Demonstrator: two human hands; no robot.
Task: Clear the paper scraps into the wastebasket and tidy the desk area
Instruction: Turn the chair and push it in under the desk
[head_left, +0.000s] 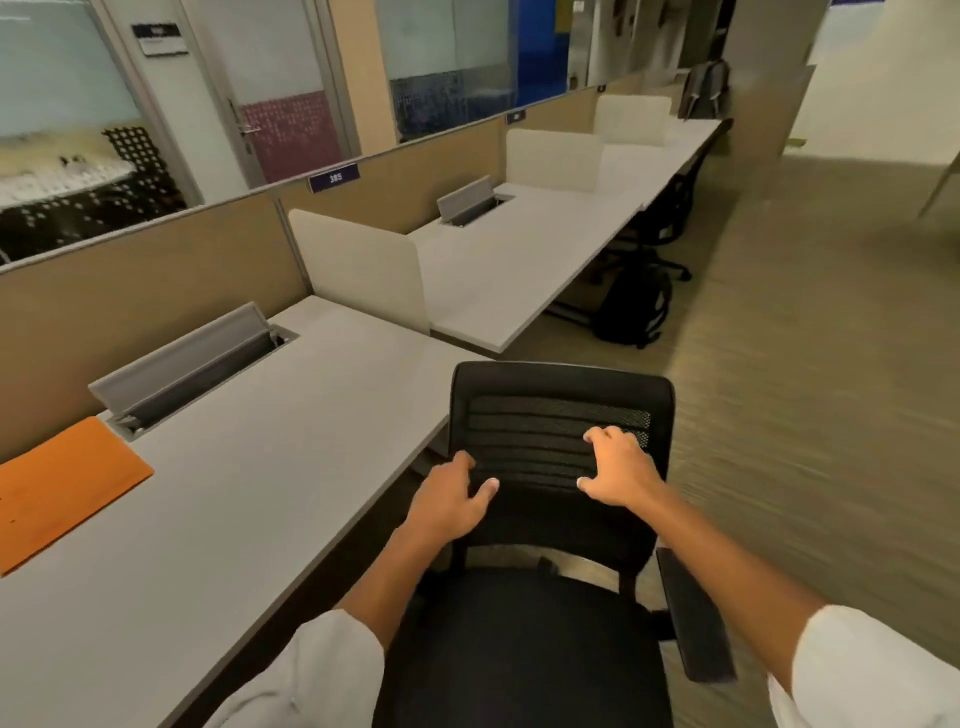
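A black mesh-backed office chair (558, 405) stands beside the grey desk (249, 467), its seat toward me. My left hand (452, 501) lies on the left part of the backrest with the thumb spread. My right hand (618, 470) presses on the right part, fingers apart. Neither hand closes around anything. An orange folder (62, 488) lies flat on the desk at the far left. No paper scraps and no wastebasket are in view.
A grey cable flap (187, 364) stands raised at the desk's back. White dividers (358, 270) separate further desks running to the back right. A black backpack (634, 306) sits on the floor under the neighbouring desk, with other chairs behind it. Carpeted floor (805, 364) spreads to the right.
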